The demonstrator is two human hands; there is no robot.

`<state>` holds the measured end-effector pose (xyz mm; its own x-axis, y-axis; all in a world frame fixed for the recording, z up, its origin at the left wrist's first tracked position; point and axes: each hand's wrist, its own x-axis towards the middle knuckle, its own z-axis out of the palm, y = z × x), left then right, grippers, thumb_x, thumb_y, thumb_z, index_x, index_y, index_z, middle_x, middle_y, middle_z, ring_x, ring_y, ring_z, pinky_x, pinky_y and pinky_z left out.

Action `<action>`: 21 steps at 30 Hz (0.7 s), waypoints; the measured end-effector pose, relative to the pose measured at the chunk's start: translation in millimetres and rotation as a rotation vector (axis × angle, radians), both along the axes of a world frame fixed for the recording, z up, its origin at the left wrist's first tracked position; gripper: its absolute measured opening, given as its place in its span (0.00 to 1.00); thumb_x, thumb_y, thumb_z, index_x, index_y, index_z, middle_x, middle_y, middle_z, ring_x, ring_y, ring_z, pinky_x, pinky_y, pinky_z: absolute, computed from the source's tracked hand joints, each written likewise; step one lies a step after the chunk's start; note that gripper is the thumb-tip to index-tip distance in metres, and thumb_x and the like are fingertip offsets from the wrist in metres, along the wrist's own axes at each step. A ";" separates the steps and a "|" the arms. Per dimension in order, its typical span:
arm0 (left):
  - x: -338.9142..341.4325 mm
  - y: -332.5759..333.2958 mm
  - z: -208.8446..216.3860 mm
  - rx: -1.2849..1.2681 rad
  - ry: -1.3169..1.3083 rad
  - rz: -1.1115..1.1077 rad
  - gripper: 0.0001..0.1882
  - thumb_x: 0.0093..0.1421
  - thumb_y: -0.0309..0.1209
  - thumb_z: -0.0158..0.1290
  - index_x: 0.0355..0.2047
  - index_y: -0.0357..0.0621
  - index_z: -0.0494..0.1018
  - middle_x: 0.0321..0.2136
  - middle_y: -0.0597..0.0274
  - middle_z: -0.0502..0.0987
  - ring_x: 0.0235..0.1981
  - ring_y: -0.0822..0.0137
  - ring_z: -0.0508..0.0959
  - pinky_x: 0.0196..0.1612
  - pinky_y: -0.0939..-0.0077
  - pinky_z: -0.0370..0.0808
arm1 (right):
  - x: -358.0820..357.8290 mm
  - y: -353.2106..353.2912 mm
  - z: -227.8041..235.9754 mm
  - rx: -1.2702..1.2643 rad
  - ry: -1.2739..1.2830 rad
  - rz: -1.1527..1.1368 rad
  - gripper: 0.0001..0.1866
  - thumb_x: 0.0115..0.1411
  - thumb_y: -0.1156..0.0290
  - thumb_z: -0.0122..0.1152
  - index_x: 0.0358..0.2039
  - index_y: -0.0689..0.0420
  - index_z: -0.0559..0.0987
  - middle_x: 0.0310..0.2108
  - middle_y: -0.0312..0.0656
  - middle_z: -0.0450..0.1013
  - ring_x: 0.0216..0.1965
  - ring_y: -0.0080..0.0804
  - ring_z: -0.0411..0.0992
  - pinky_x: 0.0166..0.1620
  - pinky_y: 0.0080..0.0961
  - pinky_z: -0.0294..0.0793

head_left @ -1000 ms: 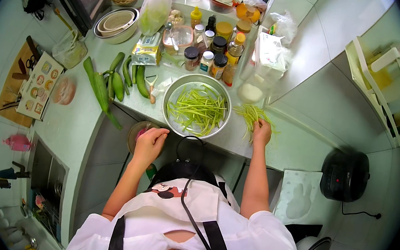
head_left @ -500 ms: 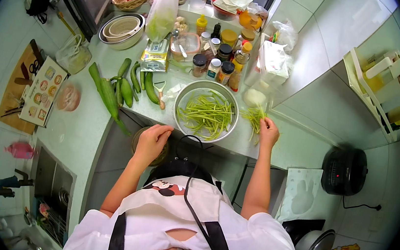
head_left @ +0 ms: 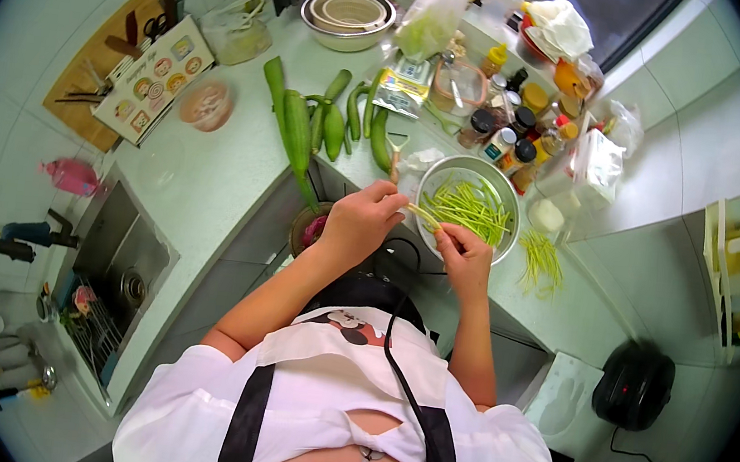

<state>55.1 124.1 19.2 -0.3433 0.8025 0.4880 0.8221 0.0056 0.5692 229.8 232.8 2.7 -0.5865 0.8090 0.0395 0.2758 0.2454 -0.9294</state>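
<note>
My left hand [head_left: 362,223] and my right hand [head_left: 465,253] are close together at the near rim of a metal bowl [head_left: 435,176]. Both pinch one thin pale green stalk [head_left: 423,216] that runs between them. The bowl holds several cut green stalks [head_left: 471,208]. A loose pile of the same stalks [head_left: 541,261] lies on the counter to the right of the bowl. A small dark bowl [head_left: 305,225] sits just under my left wrist, partly hidden.
Long green gourds and cucumbers [head_left: 320,125] lie left of the bowl, with a peeler [head_left: 396,154] beside them. Spice jars [head_left: 509,128] crowd the back. Stacked metal bowls [head_left: 347,17], a cutting board [head_left: 116,56] and a sink [head_left: 115,266] are to the left.
My right hand left the loose stalk pile on the counter and came left to the bowl's rim. My left hand rose to meet it, and both now hold one stalk.
</note>
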 end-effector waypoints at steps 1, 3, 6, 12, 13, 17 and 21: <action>-4.2 -3.7 -1.7 0.017 0.019 0.015 0.10 0.50 0.27 0.59 0.34 0.46 0.73 0.32 0.61 0.74 0.30 0.57 0.78 0.31 0.67 0.75 | -7.4 -4.8 -1.1 -0.024 0.041 0.028 0.09 0.57 0.72 0.62 0.36 0.63 0.81 0.20 0.32 0.73 0.20 0.14 0.67 0.24 0.13 0.63; -12.2 -11.7 -3.0 0.035 0.039 0.049 0.07 0.50 0.28 0.58 0.30 0.46 0.74 0.28 0.62 0.75 0.28 0.58 0.77 0.30 0.67 0.74 | -22.2 -13.0 3.3 -0.053 0.056 0.069 0.08 0.59 0.72 0.60 0.36 0.63 0.81 0.20 0.33 0.73 0.21 0.14 0.67 0.25 0.13 0.64; -26.0 -26.1 -2.7 0.036 0.039 0.109 0.04 0.52 0.28 0.58 0.28 0.46 0.75 0.26 0.62 0.75 0.26 0.58 0.77 0.28 0.67 0.74 | -37.6 -16.2 4.4 -0.064 0.042 0.087 0.09 0.61 0.72 0.57 0.39 0.61 0.80 0.19 0.35 0.74 0.20 0.15 0.68 0.25 0.15 0.64; -50.0 -51.9 -4.2 0.085 0.021 0.220 0.03 0.52 0.27 0.58 0.28 0.45 0.74 0.26 0.61 0.75 0.26 0.57 0.77 0.28 0.68 0.73 | -53.5 -20.1 11.7 -0.057 0.111 -0.009 0.11 0.63 0.73 0.53 0.45 0.57 0.77 0.19 0.35 0.73 0.20 0.15 0.66 0.26 0.15 0.62; -52.8 -55.0 -4.2 0.097 0.017 0.228 0.03 0.52 0.26 0.58 0.28 0.44 0.75 0.26 0.61 0.75 0.26 0.57 0.77 0.28 0.68 0.73 | -53.0 -18.2 13.9 -0.052 0.083 0.011 0.11 0.62 0.72 0.53 0.44 0.56 0.77 0.19 0.35 0.72 0.20 0.15 0.66 0.26 0.15 0.62; -58.7 -65.2 1.3 0.165 -0.025 0.229 0.04 0.51 0.25 0.58 0.29 0.43 0.75 0.27 0.61 0.75 0.27 0.57 0.77 0.29 0.69 0.74 | -55.0 -14.2 6.4 0.084 0.076 0.097 0.08 0.62 0.70 0.56 0.39 0.56 0.80 0.19 0.32 0.71 0.20 0.15 0.62 0.25 0.14 0.59; -64.9 -71.4 2.7 0.261 -0.064 0.232 0.06 0.51 0.23 0.59 0.31 0.42 0.75 0.27 0.58 0.76 0.27 0.59 0.78 0.29 0.72 0.74 | -62.4 -32.0 23.6 -0.087 0.069 0.240 0.08 0.61 0.69 0.57 0.36 0.59 0.80 0.21 0.31 0.71 0.20 0.14 0.61 0.24 0.14 0.58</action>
